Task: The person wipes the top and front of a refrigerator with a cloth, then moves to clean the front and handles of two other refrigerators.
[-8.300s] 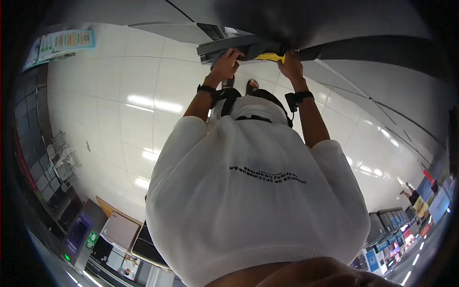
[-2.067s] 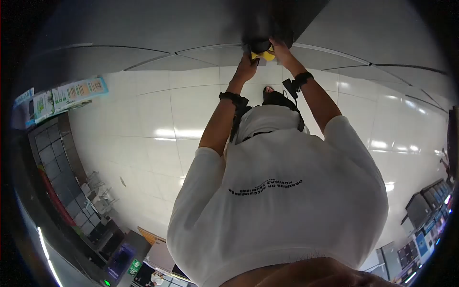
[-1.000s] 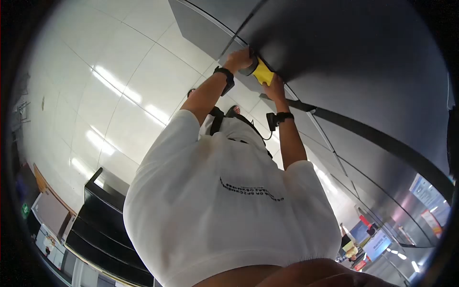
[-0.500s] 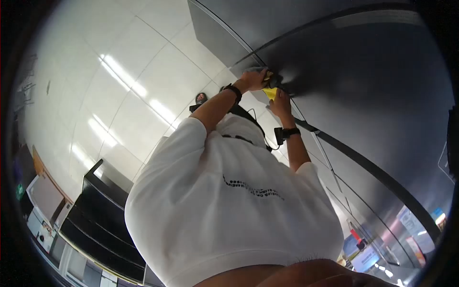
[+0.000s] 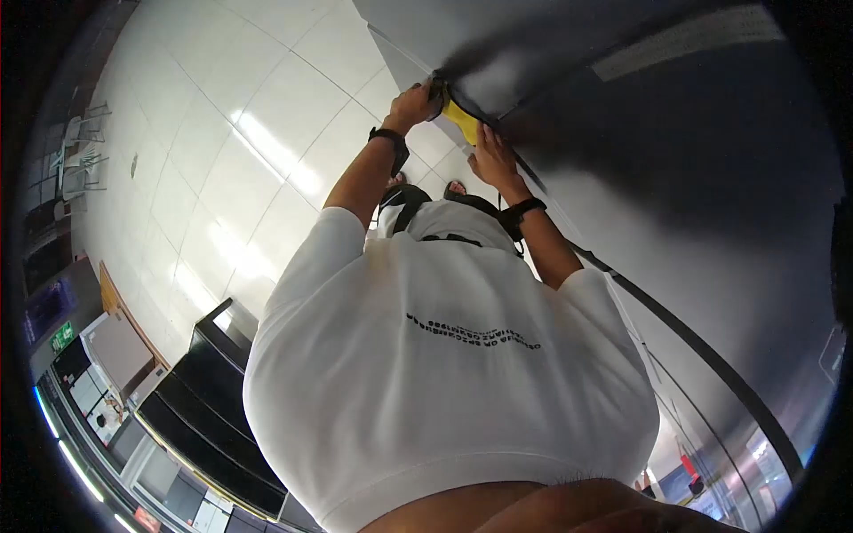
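A yellow and dark grey cloth [image 5: 462, 121] is stretched between my hands along the edge of a large dark glossy panel [image 5: 640, 160]. My left hand [image 5: 413, 107] is closed on the cloth's grey end, near the panel's corner. Lower and to the right, my right hand [image 5: 494, 162] has its fingers on the cloth's yellow end, against the panel edge; the fingertips are partly hidden. A black strip [image 5: 684, 324] runs along the panel from near my right wrist toward the lower right.
Pale floor tiles [image 5: 222, 133] spread out on the left. A black cushioned seat [image 5: 209, 404] stands behind me at the lower left. Chairs [image 5: 84, 151] show at the far left. My feet [image 5: 457, 187] are on the floor below my arms.
Both hands have moved up and left along the panel edge with the cloth. They are farther apart, and more of the yellow side shows between them. My view has shifted slightly.
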A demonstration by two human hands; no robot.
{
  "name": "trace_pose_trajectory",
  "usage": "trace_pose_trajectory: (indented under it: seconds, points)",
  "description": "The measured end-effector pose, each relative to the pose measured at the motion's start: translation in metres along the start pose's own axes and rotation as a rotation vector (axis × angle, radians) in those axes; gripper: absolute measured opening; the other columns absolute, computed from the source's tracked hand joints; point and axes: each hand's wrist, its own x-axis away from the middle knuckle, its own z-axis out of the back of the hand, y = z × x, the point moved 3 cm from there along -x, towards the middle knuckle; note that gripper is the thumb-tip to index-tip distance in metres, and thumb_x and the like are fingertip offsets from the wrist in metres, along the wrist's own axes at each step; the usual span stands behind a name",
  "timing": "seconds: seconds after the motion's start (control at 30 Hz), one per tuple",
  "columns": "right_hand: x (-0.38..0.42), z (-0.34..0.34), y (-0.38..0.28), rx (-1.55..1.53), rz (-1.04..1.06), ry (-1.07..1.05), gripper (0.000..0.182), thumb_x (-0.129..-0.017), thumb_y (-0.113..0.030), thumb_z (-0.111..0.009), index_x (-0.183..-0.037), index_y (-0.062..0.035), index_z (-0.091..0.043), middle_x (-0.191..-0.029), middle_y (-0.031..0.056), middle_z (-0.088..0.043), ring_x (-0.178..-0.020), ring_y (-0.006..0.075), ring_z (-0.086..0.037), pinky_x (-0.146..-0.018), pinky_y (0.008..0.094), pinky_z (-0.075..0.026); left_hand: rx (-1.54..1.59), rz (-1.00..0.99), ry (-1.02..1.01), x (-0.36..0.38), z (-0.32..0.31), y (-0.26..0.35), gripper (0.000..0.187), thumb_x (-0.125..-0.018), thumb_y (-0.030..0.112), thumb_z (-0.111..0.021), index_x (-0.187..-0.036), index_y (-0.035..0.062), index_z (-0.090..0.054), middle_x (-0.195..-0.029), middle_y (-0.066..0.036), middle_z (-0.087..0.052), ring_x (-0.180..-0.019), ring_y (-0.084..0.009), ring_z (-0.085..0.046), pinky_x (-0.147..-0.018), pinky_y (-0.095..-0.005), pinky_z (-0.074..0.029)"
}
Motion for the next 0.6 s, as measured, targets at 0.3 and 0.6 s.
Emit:
trace_pose_trajectory:
  seconds: [0.3, 0.6]
  points:
    - [-0.031, -0.004, -0.024, -0.068, -0.299, 0.076, 0.072, -0.078, -0.018, -0.067, -0.136, 0.0052, -0.031, -0.125, 0.0247, -0.049, -0.109, 0.04, -0.054, -0.09, 0.0456, -0.047, 0.034, 0.006, -0.222, -0.02, 0.001, 0.006, 0.057, -0.087, 0.046, -0.048, -0.128, 0.0073, -0.045, -0.116, -0.023, -0.06, -0.109, -0.0392, -0.058, -0.092, -0.0488, -0.046]
    - [-0.039, -0.015, -0.034, 0.102, -0.657, 0.1, 0.069, -0.079, -0.032, -0.066, -0.133, -0.0009, -0.036, -0.127, 0.0222, -0.047, -0.122, 0.0364, -0.042, -0.104, 0.0505, -0.031, -0.032, -0.288, -0.32, -0.024, -0.006, 0.023, 0.06, -0.082, 0.043, -0.059, -0.124, 0.0022, -0.048, -0.106, -0.02, -0.065, -0.099, -0.0384, -0.063, -0.084, -0.0475, -0.05]
